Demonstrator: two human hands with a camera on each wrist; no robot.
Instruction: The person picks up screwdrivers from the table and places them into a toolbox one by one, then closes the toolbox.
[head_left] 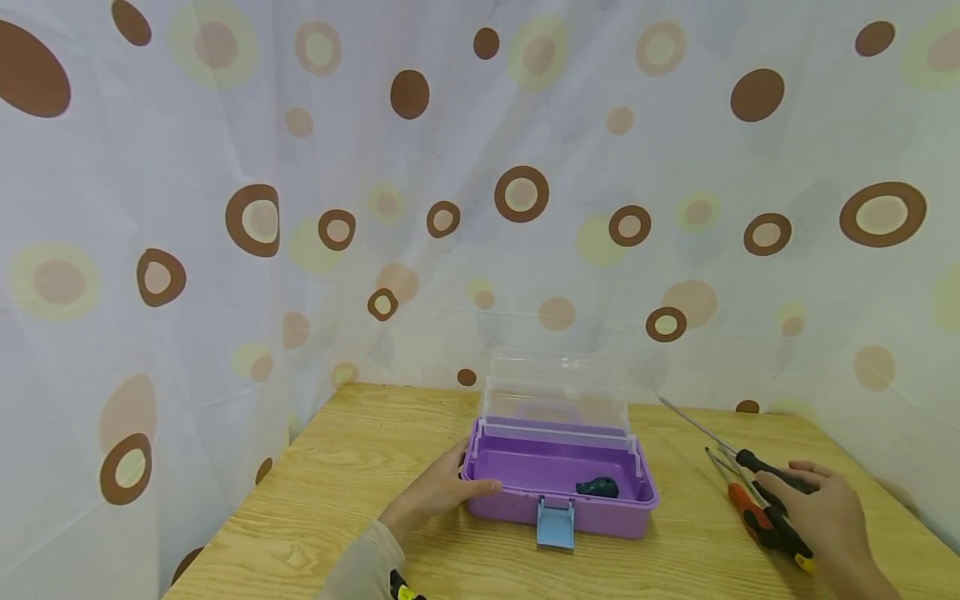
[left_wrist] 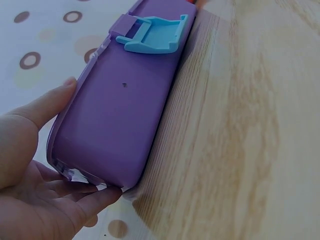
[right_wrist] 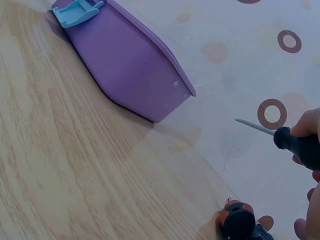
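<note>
Pale cloth sleeve, left forearm, a black-and-yellow item at the cuff. Right hand: fingers curled round the black handle of one screwdriver, shaft pointing away and leftward. Orange-and-black handled tool, lying on the table near that hand, beside a black handle with yellow end. Left hand: partly closed on the left end of the box, thumb over the front rim. Purple plastic box, one, mid-table; light-blue latch hanging at front; small dark-green object inside, front right. Clear lid, raised behind. Wood-grain table. White curtain, brown-and-yellow spots.
</note>
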